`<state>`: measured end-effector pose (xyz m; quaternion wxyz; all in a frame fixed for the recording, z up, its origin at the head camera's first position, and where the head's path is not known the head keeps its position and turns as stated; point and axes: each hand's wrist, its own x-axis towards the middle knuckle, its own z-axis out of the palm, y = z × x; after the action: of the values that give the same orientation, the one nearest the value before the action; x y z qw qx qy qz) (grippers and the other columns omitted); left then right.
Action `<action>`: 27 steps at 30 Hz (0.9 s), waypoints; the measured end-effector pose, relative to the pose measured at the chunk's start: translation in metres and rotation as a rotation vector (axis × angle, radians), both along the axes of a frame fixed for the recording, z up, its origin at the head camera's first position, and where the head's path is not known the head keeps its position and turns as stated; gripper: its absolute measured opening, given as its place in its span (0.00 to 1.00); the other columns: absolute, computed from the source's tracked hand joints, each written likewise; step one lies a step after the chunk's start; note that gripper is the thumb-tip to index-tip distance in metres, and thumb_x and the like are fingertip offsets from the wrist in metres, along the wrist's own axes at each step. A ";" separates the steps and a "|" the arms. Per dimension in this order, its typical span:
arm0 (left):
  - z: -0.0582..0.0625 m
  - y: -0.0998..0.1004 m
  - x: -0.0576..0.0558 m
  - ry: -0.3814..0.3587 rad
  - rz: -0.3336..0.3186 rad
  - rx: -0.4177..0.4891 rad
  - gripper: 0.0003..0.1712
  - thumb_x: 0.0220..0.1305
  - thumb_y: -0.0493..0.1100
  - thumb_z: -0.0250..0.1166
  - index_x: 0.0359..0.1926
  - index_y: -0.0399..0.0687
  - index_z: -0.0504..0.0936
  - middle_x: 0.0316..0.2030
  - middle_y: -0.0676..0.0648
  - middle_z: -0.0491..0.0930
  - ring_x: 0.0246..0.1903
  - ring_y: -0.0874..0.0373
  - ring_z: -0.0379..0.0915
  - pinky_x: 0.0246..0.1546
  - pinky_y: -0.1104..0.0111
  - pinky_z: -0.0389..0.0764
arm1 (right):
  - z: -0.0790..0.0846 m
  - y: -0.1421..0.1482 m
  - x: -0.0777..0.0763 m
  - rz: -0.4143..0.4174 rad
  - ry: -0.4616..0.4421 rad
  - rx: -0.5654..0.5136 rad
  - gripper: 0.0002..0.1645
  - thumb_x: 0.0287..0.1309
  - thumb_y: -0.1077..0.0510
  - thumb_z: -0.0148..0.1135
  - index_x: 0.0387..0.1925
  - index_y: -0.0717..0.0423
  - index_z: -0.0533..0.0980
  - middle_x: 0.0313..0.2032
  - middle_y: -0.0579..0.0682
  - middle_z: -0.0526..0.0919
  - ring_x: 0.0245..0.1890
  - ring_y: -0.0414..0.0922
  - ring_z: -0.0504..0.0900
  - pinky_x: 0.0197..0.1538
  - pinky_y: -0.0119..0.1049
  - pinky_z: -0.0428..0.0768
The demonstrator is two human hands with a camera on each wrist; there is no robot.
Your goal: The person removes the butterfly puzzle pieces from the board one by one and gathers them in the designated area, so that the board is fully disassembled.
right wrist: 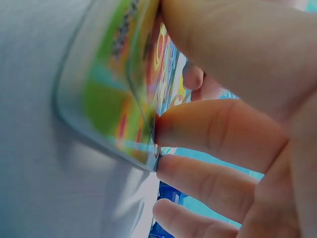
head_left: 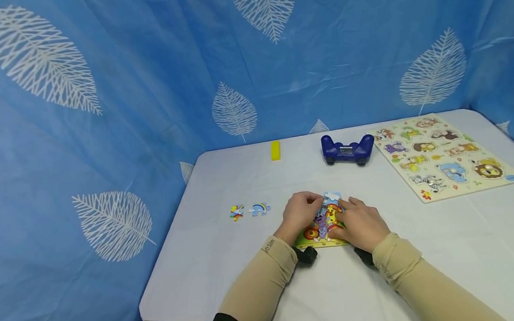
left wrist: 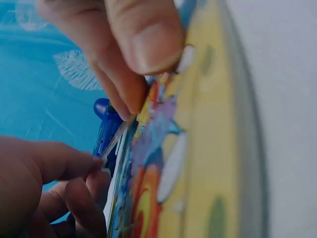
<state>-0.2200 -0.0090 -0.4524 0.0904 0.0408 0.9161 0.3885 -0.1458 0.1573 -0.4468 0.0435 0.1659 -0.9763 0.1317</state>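
A small jigsaw puzzle [head_left: 321,220] with a purple cartoon animal and orange wheels lies in its yellow-bordered tray [head_left: 302,244], between both hands. At its upper left, my left hand [head_left: 302,211] pinches the edge of a thin puzzle piece [left wrist: 118,136], which slants up from the puzzle in the left wrist view. My right hand [head_left: 365,225] rests thumb and fingertips on the right side of the puzzle, its fingers only slightly bent. One of its fingertips is near the slanting piece. The picture on that piece is hidden.
Left of the tray lie two loose pieces, a rainbow piece [head_left: 259,209] and a yellow-red one [head_left: 236,212]. Behind are a yellow block [head_left: 275,150] and a blue game controller [head_left: 347,150]. A large animal puzzle board [head_left: 446,155] lies back right. A blue curtain [head_left: 148,88] borders the table.
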 end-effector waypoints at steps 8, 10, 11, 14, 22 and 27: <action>-0.001 0.002 0.002 0.038 -0.040 -0.057 0.06 0.63 0.55 0.74 0.39 0.66 0.90 0.31 0.66 0.85 0.32 0.70 0.77 0.41 0.66 0.77 | 0.000 0.001 -0.002 0.002 -0.005 0.009 0.31 0.54 0.36 0.75 0.46 0.57 0.88 0.63 0.69 0.78 0.63 0.74 0.73 0.47 0.70 0.79; -0.002 0.001 0.003 0.046 -0.046 -0.055 0.06 0.63 0.55 0.75 0.39 0.67 0.89 0.31 0.66 0.86 0.31 0.70 0.78 0.41 0.66 0.77 | 0.000 0.002 -0.001 0.002 -0.010 0.009 0.32 0.54 0.35 0.75 0.46 0.57 0.88 0.63 0.69 0.78 0.63 0.74 0.73 0.47 0.70 0.80; -0.001 0.001 0.003 0.049 -0.048 -0.050 0.06 0.63 0.55 0.75 0.39 0.66 0.89 0.31 0.66 0.86 0.31 0.70 0.78 0.40 0.66 0.77 | 0.000 0.002 -0.001 0.002 -0.012 0.009 0.32 0.54 0.35 0.75 0.47 0.58 0.88 0.63 0.69 0.78 0.63 0.74 0.73 0.47 0.70 0.80; -0.001 0.001 0.004 0.056 -0.048 -0.020 0.07 0.62 0.54 0.76 0.40 0.65 0.89 0.31 0.65 0.87 0.31 0.71 0.79 0.41 0.67 0.78 | 0.000 0.002 -0.001 0.000 -0.018 0.013 0.33 0.54 0.35 0.75 0.48 0.58 0.88 0.63 0.69 0.78 0.63 0.75 0.73 0.47 0.70 0.80; -0.001 0.002 0.005 0.032 -0.024 0.012 0.06 0.61 0.54 0.76 0.39 0.66 0.91 0.29 0.66 0.87 0.31 0.71 0.79 0.41 0.66 0.79 | 0.000 0.001 0.000 -0.009 -0.038 -0.001 0.33 0.53 0.35 0.75 0.48 0.57 0.88 0.64 0.69 0.77 0.63 0.76 0.72 0.47 0.71 0.79; -0.002 0.002 0.005 0.031 -0.019 0.021 0.05 0.60 0.54 0.77 0.37 0.66 0.91 0.27 0.66 0.86 0.30 0.71 0.79 0.40 0.66 0.78 | 0.000 0.001 0.000 -0.011 -0.044 -0.009 0.32 0.53 0.36 0.75 0.48 0.57 0.88 0.64 0.70 0.76 0.63 0.76 0.72 0.48 0.71 0.79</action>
<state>-0.2152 -0.0066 -0.4548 0.0793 0.0565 0.9129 0.3965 -0.1453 0.1587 -0.4466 0.0234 0.1573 -0.9774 0.1394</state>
